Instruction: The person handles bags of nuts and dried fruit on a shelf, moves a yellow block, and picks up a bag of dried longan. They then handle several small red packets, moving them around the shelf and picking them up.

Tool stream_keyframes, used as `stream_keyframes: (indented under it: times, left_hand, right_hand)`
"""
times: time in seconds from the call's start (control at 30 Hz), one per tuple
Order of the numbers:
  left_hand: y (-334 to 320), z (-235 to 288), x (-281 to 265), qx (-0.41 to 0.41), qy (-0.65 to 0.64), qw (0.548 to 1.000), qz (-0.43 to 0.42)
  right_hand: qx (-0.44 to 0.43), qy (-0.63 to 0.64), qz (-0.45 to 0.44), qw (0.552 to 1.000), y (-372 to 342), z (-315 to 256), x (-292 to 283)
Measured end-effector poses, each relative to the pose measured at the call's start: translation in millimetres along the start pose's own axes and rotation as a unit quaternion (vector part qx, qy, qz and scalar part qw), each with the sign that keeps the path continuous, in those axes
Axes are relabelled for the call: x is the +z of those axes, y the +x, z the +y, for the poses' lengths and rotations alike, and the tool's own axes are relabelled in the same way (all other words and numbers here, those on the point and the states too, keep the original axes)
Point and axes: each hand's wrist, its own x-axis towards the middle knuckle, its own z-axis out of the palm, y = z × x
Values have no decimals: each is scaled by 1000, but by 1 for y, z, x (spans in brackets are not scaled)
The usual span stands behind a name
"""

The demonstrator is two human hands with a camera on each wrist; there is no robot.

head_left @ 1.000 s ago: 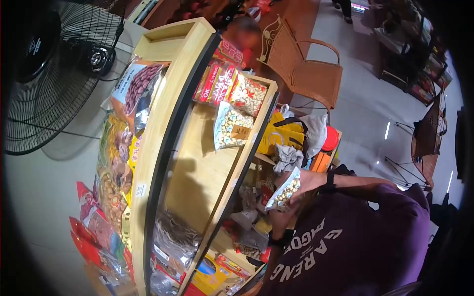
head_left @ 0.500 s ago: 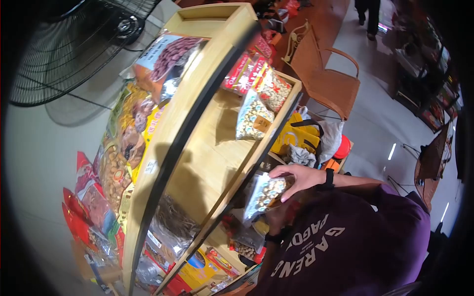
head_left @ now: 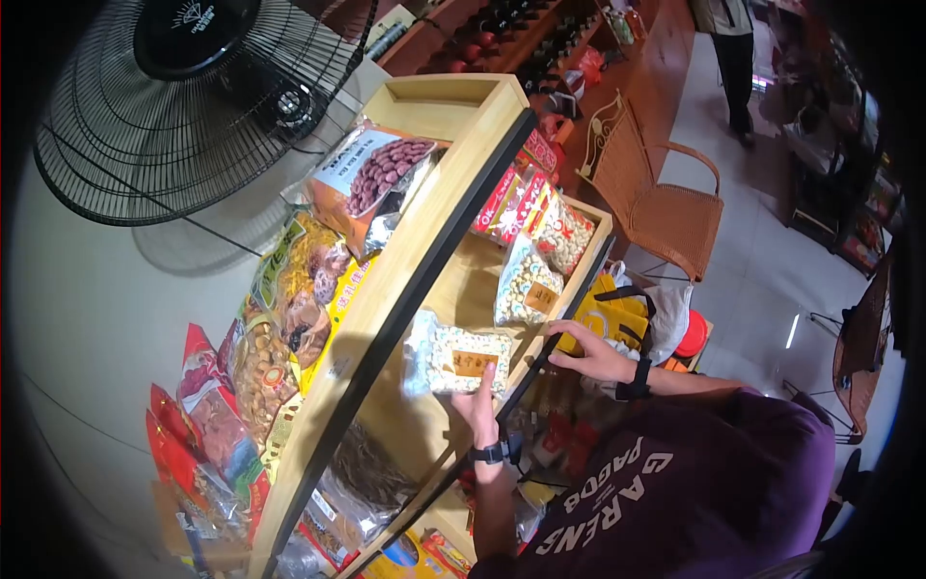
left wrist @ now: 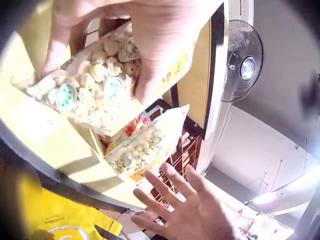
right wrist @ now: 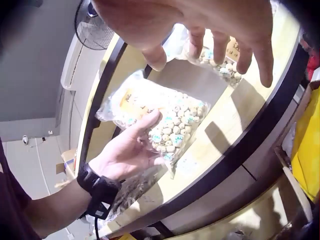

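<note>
A clear bag of pale round pieces (head_left: pixel 446 349) with a brown label is in my left hand (head_left: pixel 477 410), thumb on its front, over the wooden shelf tray (head_left: pixel 463 280). The left wrist view shows my left fingers (left wrist: pixel 155 45) around the bag (left wrist: pixel 87 95). My right hand (head_left: pixel 593 359) has its fingers spread at the tray's outer edge, holding nothing. Beside it, a similar bag (head_left: pixel 529 288) leans against red-and-white packets (head_left: pixel 516 205). In the right wrist view my right hand (right wrist: pixel 215 25) hangs above that second bag (right wrist: pixel 227 67), and my left hand (right wrist: pixel 130 152) grips the first.
Large snack bags (head_left: pixel 265 362) fill the shelf's left side. A black fan (head_left: pixel 203 106) stands behind them. Yellow bags (head_left: pixel 612 314) lie beyond the tray's right edge, near a wicker chair (head_left: pixel 675 207). A person (head_left: pixel 733 72) stands farther back.
The bag has passed from my right hand to my left and moved left over the tray. My right hand has let go and spread its fingers. The view has shifted.
</note>
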Motion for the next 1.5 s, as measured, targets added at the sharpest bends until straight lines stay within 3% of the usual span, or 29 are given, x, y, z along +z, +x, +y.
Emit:
stream_keyframes:
  times: [0.13,0.17,0.27,0.33,0.4,0.43,0.67,0.83,0.97,1.5]
  left_hand:
    - [40,2,11,-21,-1,1000,-5]
    - [62,-17,10,7,7,1000,-8]
    - [87,-9,38,83,-18,996,-28]
    - [120,-31,37,-6,111,990,-84]
    - [136,-48,42,32,61,984,-165]
    - [146,-54,38,-20,131,976,-171]
    - [150,-77,35,-6,157,970,-184]
    - [160,-67,40,71,132,961,-232]
    - [146,-70,49,45,104,976,-184]
    - [147,-70,47,48,196,951,-235]
  right_hand:
    - [-11,-30,25,999,2,4,-6]
    - [-11,-24,24,999,3,7,-7]
    - [-17,-49,18,998,-1,15,-9]
    - [-15,-52,13,998,-3,18,-11]
    - [-11,-68,14,997,-4,16,-14]
    - [-13,-78,19,997,-3,17,-16]
    - [25,-58,13,998,3,22,-24]
    - [65,-49,-15,997,9,12,-16]
    - [28,-45,-3,999,11,15,-13]
    - [50,-34,-18,998,7,26,-15]
